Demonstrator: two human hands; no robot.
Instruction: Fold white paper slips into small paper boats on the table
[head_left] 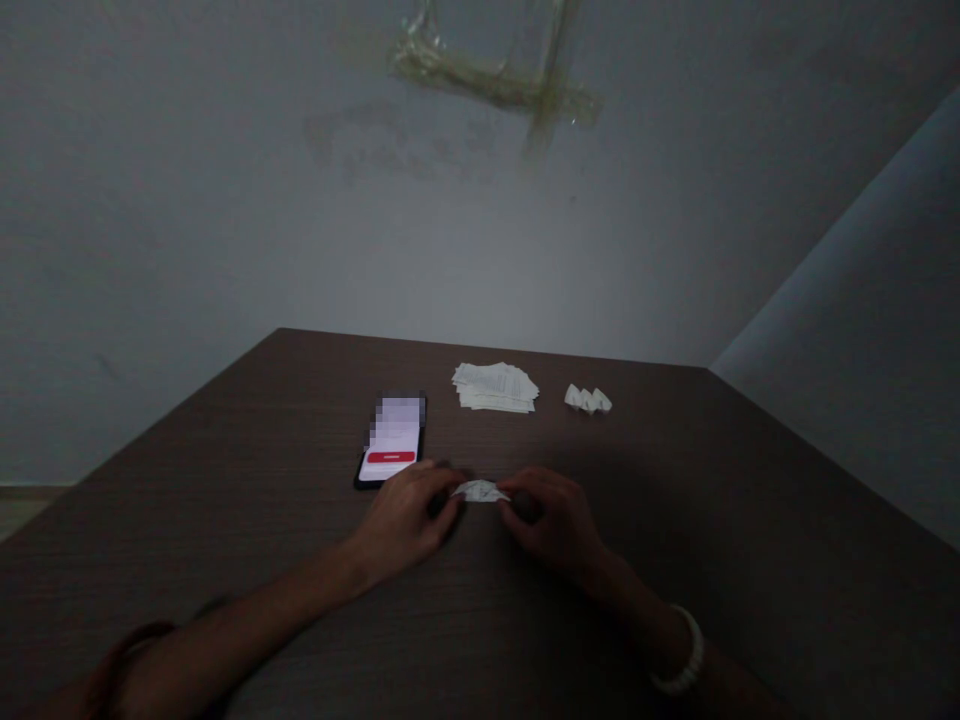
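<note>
The person's 2 bare hands are meeting low over the brown wood-grain surface [675, 510], and a small folded paper slip [481, 491] is sitting between them, serving here as the reference point for everything else. The left hand [405, 520] is approaching the slip from its left end and the right hand [551, 525] from its right end. The fingers [450, 490] of the left hand are pressing together and pinching 1 end, while the fingers [521, 497] of the right hand are pinching the other. Shadow makes the exact finger positions hard to read, and I cannot tell whether the slip is touching the surface. Gripping both ends appears to be keeping the creases closed while leaving the slip's middle exposed.

Just beyond the slip's left side, a phone [391, 440] is lying face up with its lit screen showing a red bar, and the left hand is nearly touching its lower edge. Directly beyond the slip, a loose stack of printed papers [495, 388] is resting flat. Farther right of that line, a small row of folded paper pieces [588, 399] is sitting apart, and their separate placement seems to be keeping them from mixing with the flat stack. A white bead bracelet [679, 650] is circling the right wrist below the slip.
</note>
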